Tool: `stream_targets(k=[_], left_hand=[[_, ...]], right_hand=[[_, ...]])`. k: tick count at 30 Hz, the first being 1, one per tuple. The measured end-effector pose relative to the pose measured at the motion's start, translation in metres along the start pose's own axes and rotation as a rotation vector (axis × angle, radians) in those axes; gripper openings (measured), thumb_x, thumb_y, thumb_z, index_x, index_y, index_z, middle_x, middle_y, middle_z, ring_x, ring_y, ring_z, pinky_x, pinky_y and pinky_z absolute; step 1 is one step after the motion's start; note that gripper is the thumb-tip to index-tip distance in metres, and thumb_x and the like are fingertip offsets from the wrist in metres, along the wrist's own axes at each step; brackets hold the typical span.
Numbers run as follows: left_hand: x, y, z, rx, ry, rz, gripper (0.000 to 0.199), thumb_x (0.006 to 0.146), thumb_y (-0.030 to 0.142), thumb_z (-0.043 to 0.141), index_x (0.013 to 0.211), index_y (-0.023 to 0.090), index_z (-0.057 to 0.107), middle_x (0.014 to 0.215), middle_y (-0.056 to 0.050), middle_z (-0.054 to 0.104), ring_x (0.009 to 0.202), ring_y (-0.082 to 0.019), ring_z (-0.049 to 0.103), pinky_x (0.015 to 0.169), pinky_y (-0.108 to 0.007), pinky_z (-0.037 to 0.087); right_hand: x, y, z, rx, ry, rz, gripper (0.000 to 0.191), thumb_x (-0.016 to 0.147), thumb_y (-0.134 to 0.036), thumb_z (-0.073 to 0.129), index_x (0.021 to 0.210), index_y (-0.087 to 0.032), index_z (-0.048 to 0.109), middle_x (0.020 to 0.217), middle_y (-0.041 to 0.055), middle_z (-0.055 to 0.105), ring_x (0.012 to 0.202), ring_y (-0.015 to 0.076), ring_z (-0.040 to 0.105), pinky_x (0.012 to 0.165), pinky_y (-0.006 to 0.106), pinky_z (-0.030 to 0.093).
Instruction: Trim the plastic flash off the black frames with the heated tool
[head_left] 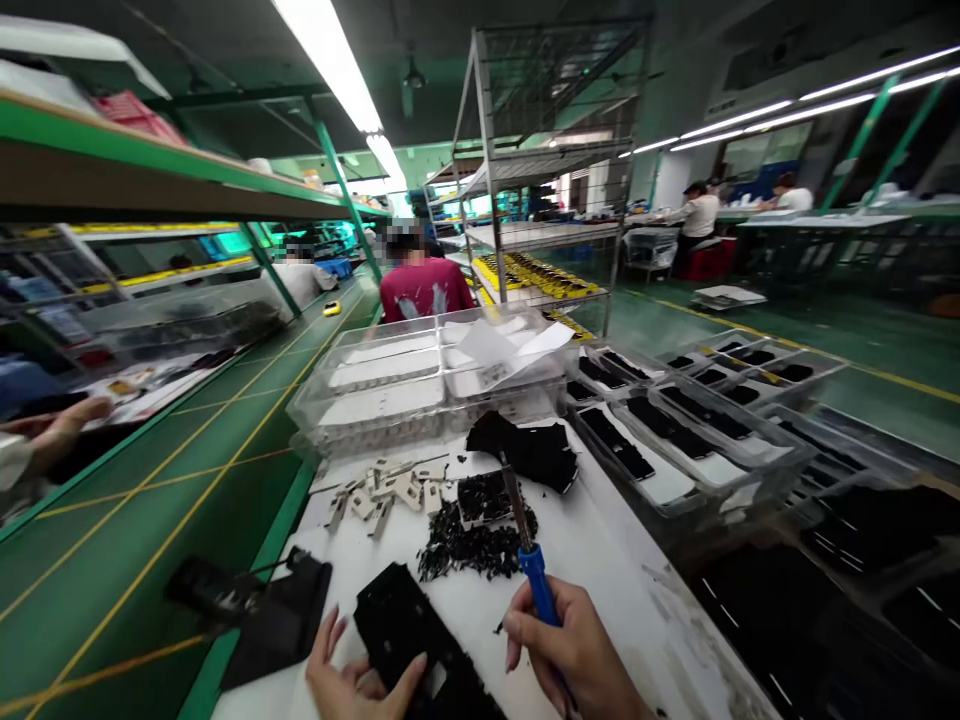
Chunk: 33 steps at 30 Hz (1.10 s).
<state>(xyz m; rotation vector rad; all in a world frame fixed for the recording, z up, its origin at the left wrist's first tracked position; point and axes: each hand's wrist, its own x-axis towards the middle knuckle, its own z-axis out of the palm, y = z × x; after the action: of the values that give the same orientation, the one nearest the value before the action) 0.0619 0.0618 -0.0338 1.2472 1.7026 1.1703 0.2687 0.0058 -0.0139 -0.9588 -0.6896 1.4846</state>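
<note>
So, from the left:
- A co-worker's hand (56,430) rests at the far side of the green aisle, apart from the person's own hands.
- A black sheet (274,615) with a thin cord lies over the table's edge, apparently set aside.
- The left hand (358,675) is low, fingers spread, thumb pressed across a black foam frame (405,630), which is pinned on the white table (660,640).
- Pale cut pieces (382,492) and a heap of black crumbs (465,548) lie ahead, so some cutting looks finished.
- The right hand (574,645) pinches a blue-handled soldering iron (538,588) like a pen, its tip angled over a small box of crumbs (484,497).
- Clear trays (675,450) hold black strips, and dark sheets (825,600) lie at the right, seemingly still to be handled.
</note>
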Motion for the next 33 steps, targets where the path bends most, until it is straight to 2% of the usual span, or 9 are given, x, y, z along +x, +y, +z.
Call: stream_targets(k=[2,3,6,8,13,17,21,26,33], left_hand=[[0.000,0.006,0.003,-0.220,-0.157,-0.121,0.115,0.062,0.046,0.081,0.152,0.026,0.011,0.119,-0.012,0.062,0.098,-0.032,0.069,0.084,-0.047,0.057],[-0.001,0.009,0.005,-0.295,-0.257,-0.156,0.108,0.067,0.044,0.078,0.152,0.026,0.013,0.119,-0.012,0.064,0.105,-0.032,0.067,0.089,-0.047,0.054],[-0.006,0.022,0.007,-0.322,-0.503,-0.124,0.076,0.072,0.027,0.067,0.142,0.017,0.040,0.127,-0.012,0.063,0.119,-0.030,0.058,0.102,-0.041,0.044],[-0.014,0.031,0.007,-0.309,-0.591,-0.112,0.068,0.072,0.017,0.058,0.138,0.017,0.043,0.124,-0.009,0.064,0.112,-0.026,0.060,0.097,-0.038,0.046],[-0.041,0.047,0.002,-0.287,-0.648,-0.067,0.065,0.072,0.010,0.051,0.136,0.021,0.039,0.111,-0.005,0.064,0.087,-0.018,0.060,0.076,-0.029,0.048],[-0.050,0.052,-0.007,-0.276,-0.686,0.001,0.062,0.075,0.009,0.051,0.134,0.023,0.039,0.101,-0.001,0.063,0.078,-0.015,0.056,0.070,-0.025,0.047],[-0.050,0.056,-0.014,-0.277,-0.689,0.012,0.057,0.076,0.011,0.053,0.131,0.023,0.042,0.085,0.001,0.061,0.077,-0.016,0.058,0.069,-0.024,0.047],[-0.050,0.057,-0.019,-0.305,-0.675,0.040,0.054,0.077,0.010,0.051,0.129,0.022,0.045,0.102,-0.003,0.062,0.083,-0.017,0.060,0.071,-0.026,0.050],[-0.050,0.051,-0.023,-0.348,-0.676,0.029,0.057,0.076,0.009,0.049,0.131,0.021,0.042,0.097,-0.002,0.061,0.079,-0.015,0.056,0.072,-0.025,0.049]], right_hand=[[0.003,-0.003,0.005,-0.069,0.023,-0.010,0.039,0.077,-0.048,0.075,0.080,-0.014,0.056,0.056,-0.0001,0.064,0.026,0.0015,0.034,0.028,0.016,0.015],[0.006,-0.006,0.008,-0.114,0.032,-0.017,0.039,0.077,-0.049,0.075,0.080,-0.014,0.057,0.054,-0.0020,0.061,0.027,0.0018,0.034,0.029,0.017,0.016],[0.013,-0.017,0.017,-0.274,0.059,-0.063,0.039,0.077,-0.051,0.074,0.079,-0.015,0.060,0.051,-0.0055,0.051,0.032,0.0036,0.034,0.032,0.019,0.020],[0.016,-0.023,0.022,-0.386,0.086,-0.117,0.037,0.079,-0.051,0.073,0.077,-0.016,0.061,0.051,-0.0068,0.043,0.037,0.0049,0.032,0.035,0.020,0.022],[0.013,-0.030,0.031,-0.604,0.116,-0.221,0.033,0.083,-0.050,0.067,0.077,-0.018,0.066,0.067,-0.0014,0.047,0.050,0.0093,0.037,0.041,0.022,0.027],[0.008,-0.034,0.044,-0.715,0.121,-0.295,0.028,0.085,-0.046,0.067,0.077,-0.019,0.068,0.081,0.0017,0.053,0.067,0.0146,0.050,0.059,0.025,0.041],[0.005,-0.038,0.056,-0.729,0.108,-0.231,0.028,0.085,-0.046,0.066,0.076,-0.020,0.066,0.081,0.0013,0.053,0.071,0.0156,0.052,0.064,0.026,0.043],[0.006,-0.035,0.065,-0.785,0.096,-0.276,0.028,0.087,-0.046,0.065,0.076,-0.020,0.067,0.081,0.0024,0.054,0.072,0.0167,0.052,0.060,0.026,0.043],[0.003,-0.022,0.069,-0.857,0.141,-0.328,0.024,0.091,-0.042,0.061,0.081,-0.020,0.063,0.086,0.0031,0.052,0.076,0.0172,0.054,0.066,0.027,0.045]])
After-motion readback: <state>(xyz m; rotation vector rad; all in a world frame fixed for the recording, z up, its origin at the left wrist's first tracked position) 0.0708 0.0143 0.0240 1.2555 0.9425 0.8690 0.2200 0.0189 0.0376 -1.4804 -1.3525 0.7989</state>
